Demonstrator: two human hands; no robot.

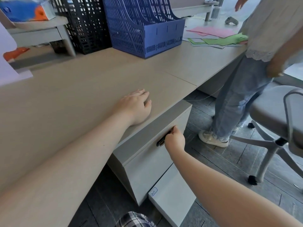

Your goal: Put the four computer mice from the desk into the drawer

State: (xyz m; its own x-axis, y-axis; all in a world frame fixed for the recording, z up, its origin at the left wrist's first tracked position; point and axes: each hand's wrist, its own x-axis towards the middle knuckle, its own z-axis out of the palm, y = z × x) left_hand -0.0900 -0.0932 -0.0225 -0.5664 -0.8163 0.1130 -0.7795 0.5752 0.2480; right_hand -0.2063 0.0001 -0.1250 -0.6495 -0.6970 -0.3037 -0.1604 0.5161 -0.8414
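My left hand (136, 106) lies flat on the beige desk (78, 89) near its front edge, fingers apart, holding nothing. My right hand (174, 139) is closed on the dark handle (161, 141) of the top drawer (150, 163) of a grey cabinet under the desk. The drawer front sits flush with the cabinet. No computer mouse shows on the desk or anywhere else in view.
A blue file rack (147, 25) and a black one (83, 23) stand at the desk's back. Coloured paper sheets (216, 36) lie at the far right. Another person (246, 71) stands close on the right beside a grey office chair (278, 122). A lower drawer (172, 195) juts out.
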